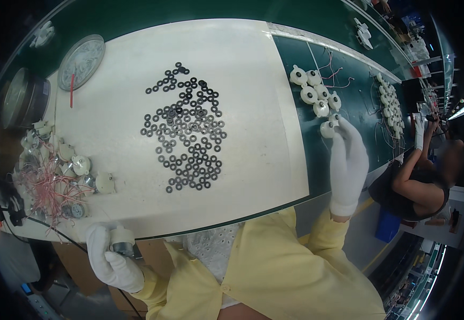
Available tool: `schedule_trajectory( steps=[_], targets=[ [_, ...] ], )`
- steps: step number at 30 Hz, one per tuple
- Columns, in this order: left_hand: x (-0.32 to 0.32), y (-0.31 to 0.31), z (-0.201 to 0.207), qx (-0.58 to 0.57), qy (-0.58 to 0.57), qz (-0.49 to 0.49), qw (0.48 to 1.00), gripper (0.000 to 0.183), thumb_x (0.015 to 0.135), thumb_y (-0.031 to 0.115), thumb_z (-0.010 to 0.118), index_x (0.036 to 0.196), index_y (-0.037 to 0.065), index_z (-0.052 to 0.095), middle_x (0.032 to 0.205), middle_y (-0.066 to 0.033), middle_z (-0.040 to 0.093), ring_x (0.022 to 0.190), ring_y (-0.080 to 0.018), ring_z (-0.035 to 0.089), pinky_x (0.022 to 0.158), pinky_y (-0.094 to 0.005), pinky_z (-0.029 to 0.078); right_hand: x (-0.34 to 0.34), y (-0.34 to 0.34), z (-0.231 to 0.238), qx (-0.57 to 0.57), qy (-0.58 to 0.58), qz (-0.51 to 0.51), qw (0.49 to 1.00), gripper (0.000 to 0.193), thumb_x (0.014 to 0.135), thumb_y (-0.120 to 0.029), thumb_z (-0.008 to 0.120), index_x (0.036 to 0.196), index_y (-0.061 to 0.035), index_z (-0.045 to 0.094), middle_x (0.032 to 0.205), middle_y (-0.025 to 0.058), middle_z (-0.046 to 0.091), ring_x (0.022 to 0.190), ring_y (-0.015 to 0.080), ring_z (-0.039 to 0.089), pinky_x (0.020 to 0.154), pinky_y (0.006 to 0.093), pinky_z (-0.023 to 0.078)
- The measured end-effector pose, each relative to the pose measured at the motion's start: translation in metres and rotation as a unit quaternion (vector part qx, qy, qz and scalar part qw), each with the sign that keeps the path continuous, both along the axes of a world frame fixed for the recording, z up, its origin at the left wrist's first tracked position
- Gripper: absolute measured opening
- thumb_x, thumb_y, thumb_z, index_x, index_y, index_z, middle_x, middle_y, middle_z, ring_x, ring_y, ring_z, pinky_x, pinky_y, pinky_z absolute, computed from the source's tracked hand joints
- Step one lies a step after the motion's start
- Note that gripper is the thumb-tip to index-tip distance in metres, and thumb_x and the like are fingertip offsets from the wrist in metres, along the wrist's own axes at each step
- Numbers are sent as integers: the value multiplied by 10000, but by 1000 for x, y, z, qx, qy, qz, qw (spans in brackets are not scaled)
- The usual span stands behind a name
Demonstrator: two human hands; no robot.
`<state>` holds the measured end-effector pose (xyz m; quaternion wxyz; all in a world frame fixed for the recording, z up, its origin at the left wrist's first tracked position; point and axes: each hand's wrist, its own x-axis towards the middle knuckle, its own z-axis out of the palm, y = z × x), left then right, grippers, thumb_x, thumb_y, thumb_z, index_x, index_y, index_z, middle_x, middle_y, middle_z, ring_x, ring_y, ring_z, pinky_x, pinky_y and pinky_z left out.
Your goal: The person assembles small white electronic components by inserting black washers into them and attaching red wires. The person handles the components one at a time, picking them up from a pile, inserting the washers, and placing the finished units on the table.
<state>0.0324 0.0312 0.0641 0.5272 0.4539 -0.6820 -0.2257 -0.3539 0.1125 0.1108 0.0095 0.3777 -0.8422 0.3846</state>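
Touching separate white-capped parts (122,234), both gloved hands (115,268)

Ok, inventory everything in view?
Small flat black rings: many, black, mid-sheet
Flat white sheet: 1, white, on table
Long green table: 1, green, beneath sheet
Round white black-centred parts: about eight, white, right of sheet
Round white parts: many, white, farther right
Wired round parts: uncounted pile, white and silver, left
Round shallow dish: 1, greyish, upper left
Thin red stick: 1, red, at dish
Co-worker: 1, dark top, right
Other clutter: uncounted, mixed colours, around edges
Left grip: 1, white glove, holding silver and white part
Right grip: 1, white glove, at black-centred part
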Motion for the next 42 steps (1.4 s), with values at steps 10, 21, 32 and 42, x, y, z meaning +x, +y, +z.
schedule_trajectory(
  steps=[10, 21, 32, 42],
  targets=[
    [-7, -4, 0, 42, -40, -27, 998, 454, 1055, 332, 544, 1249, -69, 634, 1033, -210, 664, 907, -318, 634, 845, -419, 497, -47, 12, -13, 35, 8, -67, 997, 336, 984, -40, 520, 1285, 53, 638, 1091, 196, 743, 953, 227, 728, 883, 318, 540],
    [-13, -11, 4, 32, -81, -58, 995, 423, 1050, 301, 549, 1281, -43, 634, 1016, -197, 674, 889, -285, 604, 791, -390, 483, -48, 11, -16, 8, -64, -22, 998, 259, 957, 3, 515, 1148, 45, 685, 966, 126, 732, 866, 144, 691, 795, 276, 530],
    [-21, -12, 9, 16, -85, -73, 994, 404, 1042, 294, 567, 1290, -17, 634, 984, -185, 698, 876, -288, 605, 789, -398, 487, -26, 14, -5, 26, -154, 58, 986, 171, 931, 18, 585, 1074, 32, 678, 871, 9, 646, 698, 34, 529, 626, 202, 426],
    [-61, -25, 46, -86, -79, -183, 976, 332, 994, 307, 632, 1104, -5, 671, 887, -117, 703, 633, -291, 617, 579, -376, 494, 113, -49, 3, -117, 45, 519, 845, 273, 671, -56, 743, 930, -26, 661, 966, 157, 681, 642, 222, 544, 564, 292, 402]
  ],
)
